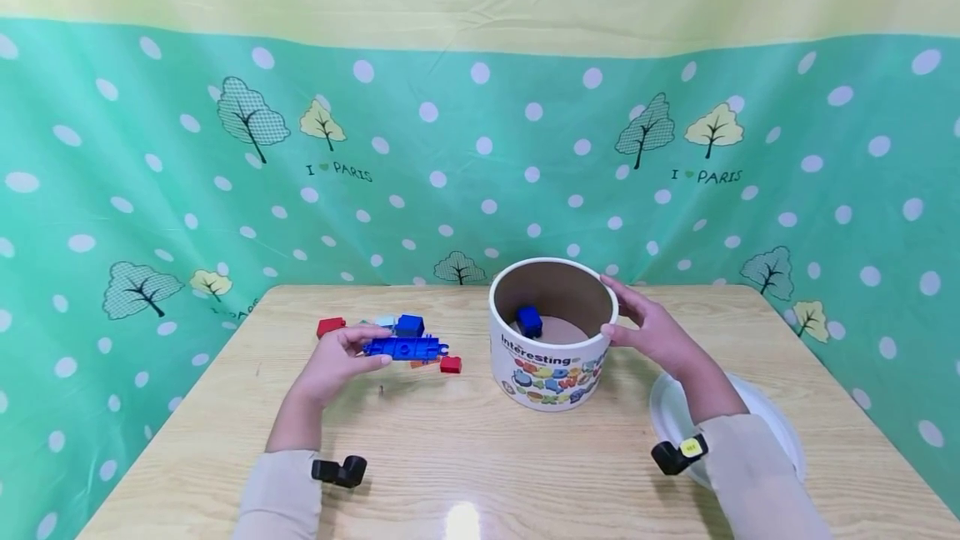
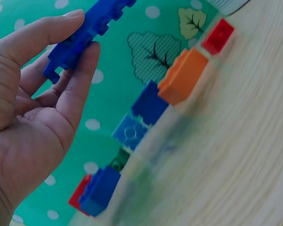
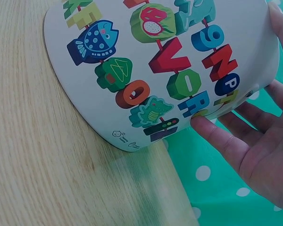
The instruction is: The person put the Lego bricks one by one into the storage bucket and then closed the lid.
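Note:
My left hand [image 1: 336, 367] pinches a long blue toy brick base [image 1: 405, 347] with a hook at its end, held above the table. In the left wrist view the thumb and fingers grip one end of it. My right hand [image 1: 656, 332] holds the rim and side of a round white printed tub [image 1: 551, 373], which stands upright. Inside the tub lies a blue brick [image 1: 528, 321]. Beneath and behind my left hand are an orange brick [image 2: 184, 77], a small red brick [image 1: 451, 365], a blue brick [image 1: 409, 325] and a light blue brick [image 2: 129, 132].
A white round lid [image 1: 780, 423] lies on the table by the right forearm, partly hidden under it. Another red brick [image 1: 331, 326] sits at the left. Behind the wooden table [image 1: 420, 457] hangs a green dotted curtain [image 1: 480, 148].

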`<action>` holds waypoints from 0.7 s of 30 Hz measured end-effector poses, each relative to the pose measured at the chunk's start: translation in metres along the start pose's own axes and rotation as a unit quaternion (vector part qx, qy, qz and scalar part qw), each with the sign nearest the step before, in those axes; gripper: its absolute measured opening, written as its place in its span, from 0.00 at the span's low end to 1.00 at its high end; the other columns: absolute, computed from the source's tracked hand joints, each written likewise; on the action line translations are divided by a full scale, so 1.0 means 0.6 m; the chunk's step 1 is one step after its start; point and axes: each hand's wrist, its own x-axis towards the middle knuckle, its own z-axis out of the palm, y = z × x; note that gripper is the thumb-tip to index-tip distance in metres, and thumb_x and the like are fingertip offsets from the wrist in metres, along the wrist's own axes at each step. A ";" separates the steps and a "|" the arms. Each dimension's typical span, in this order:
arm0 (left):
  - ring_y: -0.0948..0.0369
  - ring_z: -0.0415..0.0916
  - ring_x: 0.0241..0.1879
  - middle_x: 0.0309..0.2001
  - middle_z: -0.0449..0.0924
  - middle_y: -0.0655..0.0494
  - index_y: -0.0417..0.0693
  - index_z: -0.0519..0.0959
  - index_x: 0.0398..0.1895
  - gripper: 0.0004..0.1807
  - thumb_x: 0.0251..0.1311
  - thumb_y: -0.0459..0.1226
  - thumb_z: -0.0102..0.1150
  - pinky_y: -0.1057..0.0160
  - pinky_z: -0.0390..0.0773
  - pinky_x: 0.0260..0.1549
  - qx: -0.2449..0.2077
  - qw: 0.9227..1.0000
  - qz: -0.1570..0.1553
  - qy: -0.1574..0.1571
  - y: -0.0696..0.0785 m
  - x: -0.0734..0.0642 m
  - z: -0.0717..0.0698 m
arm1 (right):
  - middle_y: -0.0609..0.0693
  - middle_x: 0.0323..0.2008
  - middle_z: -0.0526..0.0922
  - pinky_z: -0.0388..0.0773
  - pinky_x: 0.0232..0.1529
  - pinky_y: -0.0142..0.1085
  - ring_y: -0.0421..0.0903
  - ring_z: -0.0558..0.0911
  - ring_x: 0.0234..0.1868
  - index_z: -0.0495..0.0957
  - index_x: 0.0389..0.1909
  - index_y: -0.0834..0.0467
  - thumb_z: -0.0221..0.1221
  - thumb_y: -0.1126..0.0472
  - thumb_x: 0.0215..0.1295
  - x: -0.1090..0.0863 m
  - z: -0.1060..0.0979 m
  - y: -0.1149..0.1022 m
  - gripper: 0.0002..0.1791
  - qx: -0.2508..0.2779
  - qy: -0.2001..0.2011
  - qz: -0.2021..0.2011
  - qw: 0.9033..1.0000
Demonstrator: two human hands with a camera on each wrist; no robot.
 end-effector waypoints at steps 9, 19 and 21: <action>0.61 0.71 0.54 0.59 0.73 0.42 0.27 0.76 0.55 0.26 0.54 0.31 0.71 0.72 0.76 0.48 -0.042 0.999 0.019 0.010 0.030 -0.003 0.019 | 0.58 0.72 0.59 0.72 0.56 0.59 0.63 0.58 0.71 0.52 0.77 0.43 0.65 0.52 0.64 -0.002 -0.001 0.000 0.44 0.012 -0.006 0.000 1.000; 0.61 0.73 0.54 0.59 0.70 0.44 0.24 0.74 0.55 0.26 0.54 0.27 0.69 0.70 0.77 0.50 -0.110 0.993 0.025 0.026 0.059 -0.003 0.041 | 0.58 0.72 0.59 0.70 0.57 0.61 0.64 0.57 0.71 0.52 0.77 0.44 0.65 0.52 0.64 -0.002 0.001 -0.002 0.44 0.014 -0.006 0.003 1.000; 0.60 0.74 0.53 0.58 0.71 0.46 0.22 0.73 0.55 0.25 0.54 0.25 0.67 0.68 0.78 0.49 -0.132 0.990 0.033 0.021 0.067 -0.005 0.049 | 0.58 0.72 0.59 0.70 0.57 0.61 0.64 0.57 0.71 0.52 0.77 0.44 0.64 0.52 0.64 -0.001 0.001 -0.003 0.44 0.014 -0.006 0.003 1.000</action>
